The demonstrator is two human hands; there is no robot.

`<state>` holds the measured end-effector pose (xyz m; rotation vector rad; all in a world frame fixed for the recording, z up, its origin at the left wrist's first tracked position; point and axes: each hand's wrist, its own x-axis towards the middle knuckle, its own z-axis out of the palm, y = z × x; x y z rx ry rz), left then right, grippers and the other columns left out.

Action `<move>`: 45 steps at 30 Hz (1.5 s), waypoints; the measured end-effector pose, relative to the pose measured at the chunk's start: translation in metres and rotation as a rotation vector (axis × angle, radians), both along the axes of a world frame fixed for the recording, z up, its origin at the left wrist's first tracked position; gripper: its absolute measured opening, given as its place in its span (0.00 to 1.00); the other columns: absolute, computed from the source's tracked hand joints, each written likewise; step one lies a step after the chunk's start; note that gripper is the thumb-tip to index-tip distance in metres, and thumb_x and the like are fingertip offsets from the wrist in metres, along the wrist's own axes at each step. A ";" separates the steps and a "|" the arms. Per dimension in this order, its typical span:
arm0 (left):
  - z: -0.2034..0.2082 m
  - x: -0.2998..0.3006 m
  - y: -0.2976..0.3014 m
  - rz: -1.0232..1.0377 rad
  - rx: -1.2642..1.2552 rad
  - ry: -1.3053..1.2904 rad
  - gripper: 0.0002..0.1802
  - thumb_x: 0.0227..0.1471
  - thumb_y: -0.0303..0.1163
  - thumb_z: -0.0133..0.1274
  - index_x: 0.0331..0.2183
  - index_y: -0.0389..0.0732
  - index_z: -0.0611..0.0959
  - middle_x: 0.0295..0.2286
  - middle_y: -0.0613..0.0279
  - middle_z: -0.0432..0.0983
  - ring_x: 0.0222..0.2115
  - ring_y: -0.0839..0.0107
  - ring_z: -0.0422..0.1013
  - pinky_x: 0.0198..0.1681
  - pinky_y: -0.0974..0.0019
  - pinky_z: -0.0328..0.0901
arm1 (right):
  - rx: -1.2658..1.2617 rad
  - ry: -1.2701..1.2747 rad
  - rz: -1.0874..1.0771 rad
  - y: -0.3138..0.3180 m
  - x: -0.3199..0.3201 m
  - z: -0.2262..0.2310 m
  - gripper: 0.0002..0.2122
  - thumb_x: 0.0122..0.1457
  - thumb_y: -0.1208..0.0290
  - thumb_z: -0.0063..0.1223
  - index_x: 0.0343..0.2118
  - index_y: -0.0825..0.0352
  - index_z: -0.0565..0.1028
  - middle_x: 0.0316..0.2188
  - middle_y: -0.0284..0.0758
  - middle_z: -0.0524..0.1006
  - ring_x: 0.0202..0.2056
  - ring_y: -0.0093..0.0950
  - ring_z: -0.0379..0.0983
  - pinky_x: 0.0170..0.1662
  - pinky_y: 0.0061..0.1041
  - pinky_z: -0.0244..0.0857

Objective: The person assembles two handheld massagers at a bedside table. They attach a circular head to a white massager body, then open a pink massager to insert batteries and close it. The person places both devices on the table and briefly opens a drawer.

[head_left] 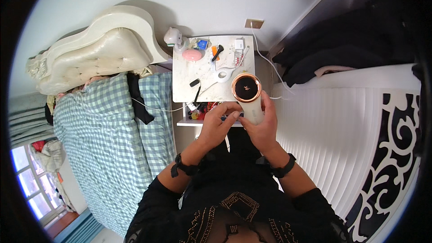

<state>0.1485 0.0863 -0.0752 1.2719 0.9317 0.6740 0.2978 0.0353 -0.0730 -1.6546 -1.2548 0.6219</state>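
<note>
My right hand (262,128) is wrapped round a cream-coloured handheld device (254,112) with a round black top ringed in rose gold; its exact kind I cannot make out. The device is tilted, its round head turned up and away from me. Close beside its lower end is my left hand (219,125), with thumb and fingers pinched together. Whatever those fingers hold is hidden. A thin white strip (227,143) shows below the hands, against my dark clothing. Under and beyond my hands, a drawer (183,122) stands pulled out with small coloured items in it.
On the white nightstand (184,83) lie a pink oval object (192,55), a black-handled tool (218,53), a white ring-headed object (222,76) and a white charger (239,44). A cable runs from the wall socket (254,23). The checkered bed (108,144) is left, a white panel (321,126) right.
</note>
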 end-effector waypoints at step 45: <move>0.041 0.007 0.002 0.194 0.027 -0.229 0.10 0.49 0.19 0.55 0.36 0.36 0.76 0.33 0.68 0.73 0.34 0.81 0.70 0.38 0.76 0.66 | 0.101 0.205 0.232 0.004 0.002 0.040 0.42 0.42 0.79 0.64 0.60 0.70 0.51 0.52 0.41 0.63 0.52 0.33 0.61 0.55 0.31 0.56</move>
